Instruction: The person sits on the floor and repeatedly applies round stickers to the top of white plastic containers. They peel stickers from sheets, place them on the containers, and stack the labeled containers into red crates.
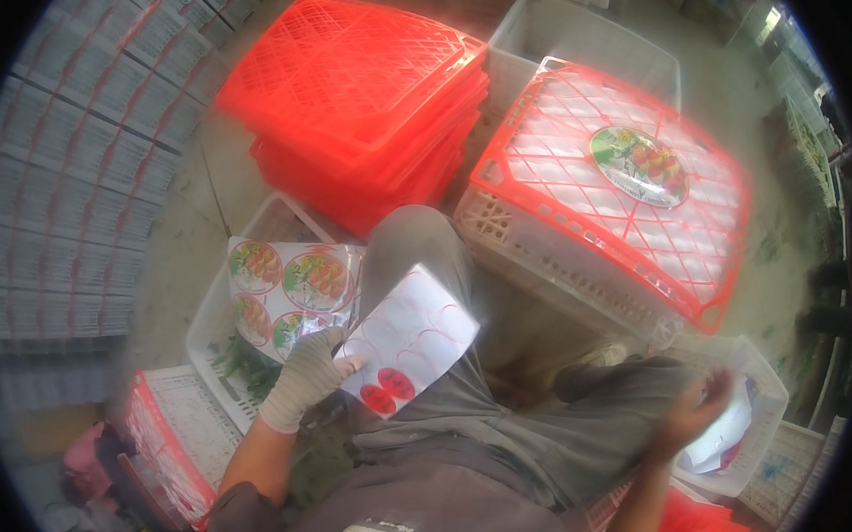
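Observation:
My left hand, in a pale knitted glove with bare fingertips, is closed on the edge of a sticker sheet. Two red oval stickers remain near its lower corner; the rest shows only round outlines. The sheet lies tilted over my left thigh. At the lower right my bare right hand is blurred, its fingers apart and nothing visible in them. It hovers beside a white crate with white paper in it. Left of my knee, a larger sheet of round fruit labels rests on another white crate.
A stack of red lattice lids stands ahead. To its right is a filled crate under a red lid, with an oval fruit label on top. Behind is a white tub. Stacked pale crates line the left.

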### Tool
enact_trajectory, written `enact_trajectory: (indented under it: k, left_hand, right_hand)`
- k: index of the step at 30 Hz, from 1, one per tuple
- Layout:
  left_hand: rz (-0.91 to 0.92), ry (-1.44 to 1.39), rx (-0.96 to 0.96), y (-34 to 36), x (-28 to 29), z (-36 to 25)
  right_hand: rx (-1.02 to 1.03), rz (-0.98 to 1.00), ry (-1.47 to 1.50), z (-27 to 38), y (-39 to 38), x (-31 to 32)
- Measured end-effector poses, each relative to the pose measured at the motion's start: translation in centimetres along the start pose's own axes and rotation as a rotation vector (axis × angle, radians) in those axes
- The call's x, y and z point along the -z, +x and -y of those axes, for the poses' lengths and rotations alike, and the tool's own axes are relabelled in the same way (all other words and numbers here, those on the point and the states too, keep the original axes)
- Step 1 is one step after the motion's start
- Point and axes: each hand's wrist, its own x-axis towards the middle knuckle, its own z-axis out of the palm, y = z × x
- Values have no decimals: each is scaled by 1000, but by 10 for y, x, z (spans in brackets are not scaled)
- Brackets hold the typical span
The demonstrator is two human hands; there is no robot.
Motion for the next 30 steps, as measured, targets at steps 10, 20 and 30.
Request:
enact_trajectory:
  k: [10, 20, 30]
  left_hand:
    - [-44, -557, -155, 14, -29, -75]
    - [224, -1067, -275, 9, -77, -114]
    - [127, -974, -481, 11, -93, -114]
  right_hand:
    - [-786, 1160, 830, 178, -24, -63]
    - [-819, 689, 1028, 177, -20, -60]
    - [351, 655, 460, 173, -6, -44]
